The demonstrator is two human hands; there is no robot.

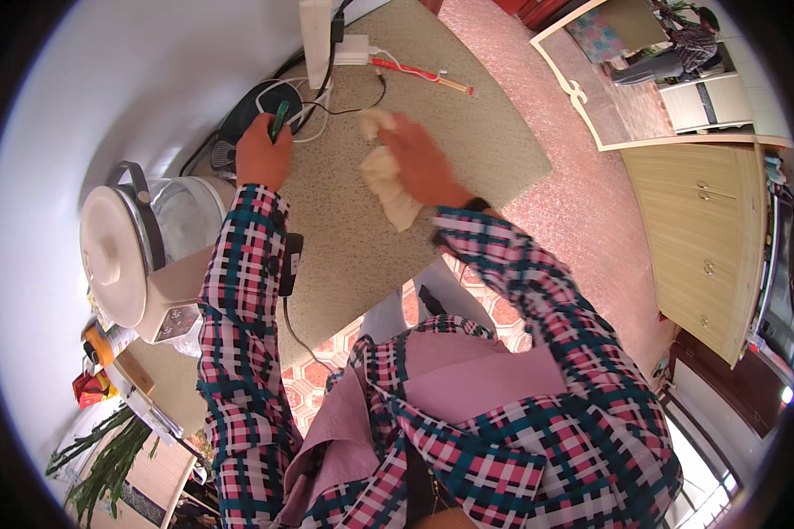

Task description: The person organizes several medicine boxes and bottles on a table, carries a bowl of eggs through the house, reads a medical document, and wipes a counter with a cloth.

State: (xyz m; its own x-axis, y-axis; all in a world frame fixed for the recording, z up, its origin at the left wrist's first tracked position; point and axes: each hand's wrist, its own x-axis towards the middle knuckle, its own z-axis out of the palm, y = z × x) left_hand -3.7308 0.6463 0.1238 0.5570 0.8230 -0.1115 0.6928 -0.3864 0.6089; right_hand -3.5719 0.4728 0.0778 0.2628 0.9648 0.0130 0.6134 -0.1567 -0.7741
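My left hand (263,155) is closed around a small green object (280,120), whose top sticks up past the thumb; its exact kind is unclear. This hand is over the wall side of the speckled tabletop (334,258), by a dark device (251,109) and a loop of white cable (320,132). On the tabletop, my right hand (427,165) presses on a crumpled cream cloth (392,188). Its fingers are slightly blurred and cover part of the cloth. A thin black cable (351,111) with a plug end lies just beyond the cloth.
Left of my forearm stands a beige electric kettle (112,258). A black adapter (292,264) lies beside my sleeve. Farther back are a white box (352,49) and a red-and-wood stick (423,74). A wooden cabinet (695,231) and a framed mirror (577,92) stand across the floor.
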